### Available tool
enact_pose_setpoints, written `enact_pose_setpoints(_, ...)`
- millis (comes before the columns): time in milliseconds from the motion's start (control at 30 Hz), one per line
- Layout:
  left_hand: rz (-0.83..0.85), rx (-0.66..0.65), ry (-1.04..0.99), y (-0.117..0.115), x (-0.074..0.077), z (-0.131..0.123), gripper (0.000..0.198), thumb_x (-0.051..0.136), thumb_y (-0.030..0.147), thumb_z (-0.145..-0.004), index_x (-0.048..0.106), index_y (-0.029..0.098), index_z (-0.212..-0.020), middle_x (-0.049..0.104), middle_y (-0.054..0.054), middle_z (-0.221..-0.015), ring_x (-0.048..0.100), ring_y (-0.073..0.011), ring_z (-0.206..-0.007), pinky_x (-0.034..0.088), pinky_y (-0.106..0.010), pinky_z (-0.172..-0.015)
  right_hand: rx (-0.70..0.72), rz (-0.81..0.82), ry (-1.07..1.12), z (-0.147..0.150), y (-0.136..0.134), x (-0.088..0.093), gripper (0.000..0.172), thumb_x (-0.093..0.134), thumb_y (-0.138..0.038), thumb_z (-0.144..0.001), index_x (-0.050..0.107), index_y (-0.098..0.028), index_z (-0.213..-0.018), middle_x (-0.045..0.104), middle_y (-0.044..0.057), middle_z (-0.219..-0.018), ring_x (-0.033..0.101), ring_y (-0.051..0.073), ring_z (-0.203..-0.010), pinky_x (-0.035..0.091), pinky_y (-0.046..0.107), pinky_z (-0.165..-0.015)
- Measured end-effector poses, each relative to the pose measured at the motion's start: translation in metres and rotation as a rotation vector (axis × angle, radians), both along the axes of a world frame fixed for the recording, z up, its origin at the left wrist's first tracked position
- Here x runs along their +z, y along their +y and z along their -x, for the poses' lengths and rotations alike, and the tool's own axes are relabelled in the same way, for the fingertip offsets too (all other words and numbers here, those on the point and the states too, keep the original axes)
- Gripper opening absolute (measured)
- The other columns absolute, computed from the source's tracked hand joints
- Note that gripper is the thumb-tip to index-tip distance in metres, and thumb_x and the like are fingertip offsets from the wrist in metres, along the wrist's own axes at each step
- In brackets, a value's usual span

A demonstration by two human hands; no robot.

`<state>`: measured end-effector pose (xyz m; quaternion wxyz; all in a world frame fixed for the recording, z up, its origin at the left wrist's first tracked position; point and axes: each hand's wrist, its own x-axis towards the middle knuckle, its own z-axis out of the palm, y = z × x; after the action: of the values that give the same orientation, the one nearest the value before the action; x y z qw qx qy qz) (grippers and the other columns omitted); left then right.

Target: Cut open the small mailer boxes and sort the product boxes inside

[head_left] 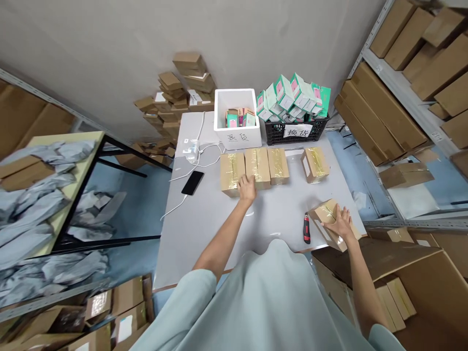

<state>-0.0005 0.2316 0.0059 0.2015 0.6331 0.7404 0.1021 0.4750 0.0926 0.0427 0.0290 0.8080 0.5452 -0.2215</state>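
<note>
Three taped cardboard boxes stand side by side in a row on the grey table (197, 234). My left hand (247, 189) has its fingers curled over the near edge of the left box (231, 168), where it meets the middle box (257, 163). To their right is the third, smaller box (278, 165). My right hand (341, 223) grips another taped box (329, 212) at the table's right front edge, with the fingers spread across its top. A red and black box cutter (306, 229) lies just left of that box. One more taped box (315, 165) stands apart behind it.
At the table's back are a white foam box (237, 139) and a black crate (270, 134) heaped with green-and-white cartons (285, 92). A phone (192, 183) and white cables lie left. A large open carton (435, 292) stands at lower right; shelves (387, 68) line the right.
</note>
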Motion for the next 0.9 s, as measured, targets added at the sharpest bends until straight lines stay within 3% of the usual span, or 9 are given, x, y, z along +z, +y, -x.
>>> enact_pose_setpoints(67, -0.041, -0.013, -0.029, -0.041, -0.011, -0.012, 0.069, 0.066, 0.023, -0.101, 0.051, 0.014, -0.168, 0.036, -0.028, -0.181, 0.031, -0.0453, -0.171, 0.027, -0.066, -0.139, 0.053, 0.026, -0.013, 0.001, -0.001, -0.002, 0.156, 0.092, -0.075, -0.064, 0.016, -0.012, -0.184, 0.009, 0.037, -0.188, 0.005, 0.055, -0.177, 0.014, 0.073, -0.137)
enact_pose_setpoints(133, -0.016, -0.04, -0.078, -0.092, -0.024, -0.026, 0.067, 0.062, 0.025, -0.103, 0.051, 0.012, -0.168, 0.034, -0.026, -0.184, 0.028, -0.0429, -0.175, 0.025, -0.062, -0.142, 0.109, 0.013, -0.047, 0.008, 0.001, -0.001, 0.15, 0.094, -0.066, -0.065, 0.019, -0.01, -0.183, 0.016, 0.038, -0.186, 0.014, 0.057, -0.175, 0.016, 0.073, -0.136)
enact_pose_setpoints(233, 0.097, -0.074, -0.152, -0.166, -0.044, -0.04, 0.064, 0.064, 0.024, -0.101, 0.058, 0.014, -0.164, 0.044, -0.024, -0.18, 0.035, -0.0417, -0.173, 0.027, -0.062, -0.143, 0.196, -0.083, -0.094, 0.024, 0.003, 0.011, 0.131, 0.093, -0.051, -0.071, 0.03, -0.012, -0.18, 0.028, 0.038, -0.181, 0.032, 0.057, -0.167, 0.023, 0.075, -0.133)
enact_pose_setpoints(333, 0.156, -0.05, -0.259, -0.219, -0.055, -0.038, 0.061, 0.066, 0.027, -0.1, 0.062, 0.016, -0.16, 0.056, -0.021, -0.171, 0.05, -0.0385, -0.164, 0.041, -0.056, -0.138, 0.295, -0.234, -0.087, 0.05, 0.009, 0.034, 0.124, 0.091, -0.048, -0.075, 0.032, -0.018, -0.179, 0.023, 0.032, -0.185, 0.029, 0.058, -0.167, 0.023, 0.079, -0.132)
enact_pose_setpoints(433, 0.116, 0.021, -0.368, -0.244, -0.054, -0.022, 0.068, 0.066, 0.033, -0.101, 0.055, 0.017, -0.166, 0.06, -0.02, -0.166, 0.057, -0.0356, -0.158, 0.046, -0.054, -0.135, 0.479, -0.292, -0.01, 0.095, 0.02, 0.053, 0.12, 0.091, -0.048, -0.08, 0.032, -0.021, -0.181, 0.016, 0.027, -0.189, 0.019, 0.057, -0.171, 0.017, 0.079, -0.135)
enact_pose_setpoints(500, 0.076, 0.076, -0.41, -0.25, -0.049, -0.011, 0.077, 0.068, 0.037, -0.101, 0.046, 0.016, -0.172, 0.059, -0.021, -0.167, 0.055, -0.0358, -0.159, 0.045, -0.054, -0.136, 0.657, -0.252, 0.063, 0.135, 0.026, 0.055, 0.12, 0.093, -0.044, -0.08, 0.033, -0.021, -0.182, 0.016, 0.025, -0.19, 0.017, 0.056, -0.172, 0.013, 0.078, -0.137)
enact_pose_setpoints(633, 0.092, 0.145, -0.438, -0.256, -0.039, 0.0, 0.098, 0.078, 0.038, -0.094, 0.033, 0.016, -0.179, 0.054, -0.021, -0.172, 0.05, -0.038, -0.163, 0.04, -0.055, -0.138, 1.002, -0.109, 0.203, 0.222, 0.014, 0.031, 0.127, 0.098, -0.033, -0.075, 0.034, -0.019, -0.183, 0.016, 0.024, -0.192, 0.02, 0.056, -0.172, 0.012, 0.075, -0.139)
enact_pose_setpoints(733, 0.16, 0.148, -0.468, -0.271, -0.042, 0.006, 0.108, 0.084, 0.029, -0.085, 0.032, 0.013, -0.179, 0.053, -0.023, -0.171, 0.052, -0.04, -0.162, 0.043, -0.054, -0.135, 1.182, 0.014, 0.274, 0.273, -0.012, 0.007, 0.125, 0.096, -0.026, -0.076, 0.033, -0.019, -0.183, 0.014, 0.025, -0.192, 0.022, 0.054, -0.173, 0.014, 0.072, -0.14)
enact_pose_setpoints(900, 0.318, 0.349, -0.489, -0.318, -0.059, 0.015, 0.11, 0.083, 0.023, -0.084, 0.031, 0.01, -0.18, 0.058, -0.026, -0.167, 0.057, -0.0407, -0.158, 0.048, -0.054, -0.132, 1.299, 0.147, 0.281, 0.312, -0.037, -0.014, 0.118, 0.096, -0.026, -0.079, 0.038, -0.016, -0.181, 0.014, 0.027, -0.192, 0.02, 0.051, -0.176, 0.012, 0.068, -0.142)
